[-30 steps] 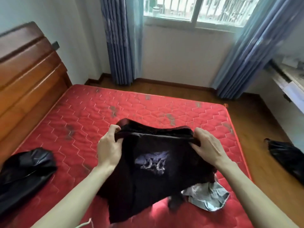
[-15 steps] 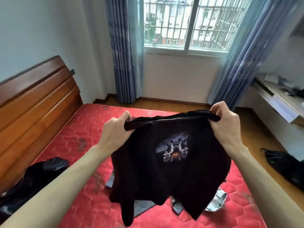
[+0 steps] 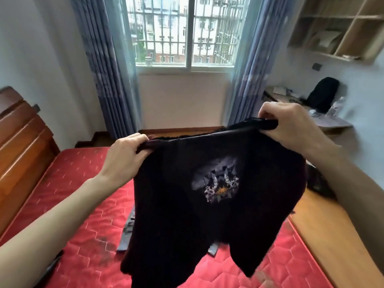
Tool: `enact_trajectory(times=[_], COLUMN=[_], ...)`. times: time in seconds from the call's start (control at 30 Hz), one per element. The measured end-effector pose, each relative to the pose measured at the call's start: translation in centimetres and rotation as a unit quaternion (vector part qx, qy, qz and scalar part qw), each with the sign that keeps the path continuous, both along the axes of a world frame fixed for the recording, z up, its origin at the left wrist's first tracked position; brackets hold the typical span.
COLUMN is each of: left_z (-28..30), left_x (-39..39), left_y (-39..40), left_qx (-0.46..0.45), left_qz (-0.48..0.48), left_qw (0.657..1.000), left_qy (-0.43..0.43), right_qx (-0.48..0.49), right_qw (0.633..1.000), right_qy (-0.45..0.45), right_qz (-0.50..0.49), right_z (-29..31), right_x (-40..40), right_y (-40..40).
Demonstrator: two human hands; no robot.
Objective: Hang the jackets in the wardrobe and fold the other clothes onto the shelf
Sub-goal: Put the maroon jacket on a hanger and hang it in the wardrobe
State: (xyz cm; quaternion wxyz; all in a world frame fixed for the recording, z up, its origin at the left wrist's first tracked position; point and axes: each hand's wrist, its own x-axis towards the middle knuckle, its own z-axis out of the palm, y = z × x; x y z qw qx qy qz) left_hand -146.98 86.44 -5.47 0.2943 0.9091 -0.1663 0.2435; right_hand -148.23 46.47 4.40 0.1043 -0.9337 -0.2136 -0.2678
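Black garment (image 3: 209,196) is now fully off the red mattress (image 3: 68,183), which I'm using as the landmark. A second ago it was bunched low on the mattress; now it hangs free above it, top edge stretched roughly level with the printed graphic facing the camera.

Left hand (image 3: 124,156) has its fingers curled tight round the top edge on the headboard side of the mattress. Right hand (image 3: 291,129) pinches the opposite end of that edge, higher up and out past the mattress's window-side corner.

The lift also uncovers a grey garment (image 3: 126,227) lying flat on the mattress directly below the hanging hem.

Judgement: shake-out/inspect step. It looks like a printed top rather than a jacket, so it's probably for folding, not hanging. Wardrobe and its shelf are not in view.
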Motion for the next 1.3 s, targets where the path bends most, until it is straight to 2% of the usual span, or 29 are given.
enact_trajectory(times=[0.1,0.17,0.3,0.37,0.53,0.63,0.77,0.87,0.97,1.13,1.3], left_z=[-0.6,-1.0,-0.4,0.7,3.8,4.6,5.0,5.4,5.8,5.6,6.2], left_x=[0.1,0.0,-1.4,-2.5,-5.1,-6.5,-9.2,-11.7,-14.9,-20.5,-26.3], left_y=[-1.5,-2.7,-6.6,-9.2,-15.8,-21.4,-30.3,-36.7,-42.4,-51.1,-58.2], left_qx=[-0.060,-0.062,-0.032,0.022,0.155,0.138,0.108,0.042,-0.012,-0.101,-0.124], left_qz=[-0.097,-0.168,-0.261,-0.304,-0.376,-0.415,-0.419,-0.426,-0.460,-0.539,-0.590], left_qw=[0.988,0.971,0.948,0.940,0.913,0.894,0.895,0.898,0.885,0.832,0.786], left_qy=[0.100,0.157,0.178,0.150,-0.031,-0.095,-0.107,-0.099,-0.066,0.085,0.136], right_qx=[-0.005,0.014,0.043,0.070,0.118,0.151,0.213,0.273,0.305,0.324,0.323], right_qw=[0.990,0.982,0.966,0.952,0.926,0.914,0.885,0.872,0.876,0.875,0.843], right_qy=[0.136,0.188,0.247,0.281,0.316,0.310,0.326,0.313,0.243,0.108,0.002], right_qz=[0.026,0.008,-0.059,-0.095,-0.171,-0.213,-0.256,-0.260,-0.284,-0.343,-0.430], right_z=[0.0,-0.3,-0.5,-0.3,0.4,1.1,2.1,2.9,3.3,2.9,2.5], right_x=[-2.9,-5.5,-11.4,-14.6,-22.7,-27.8,-35.7,-41.3,-46.0,-53.1,-59.4], right_y=[-1.8,-3.1,-6.5,-8.5,-14.5,-18.0,-22.5,-25.2,-27.0,-29.6,-31.4])
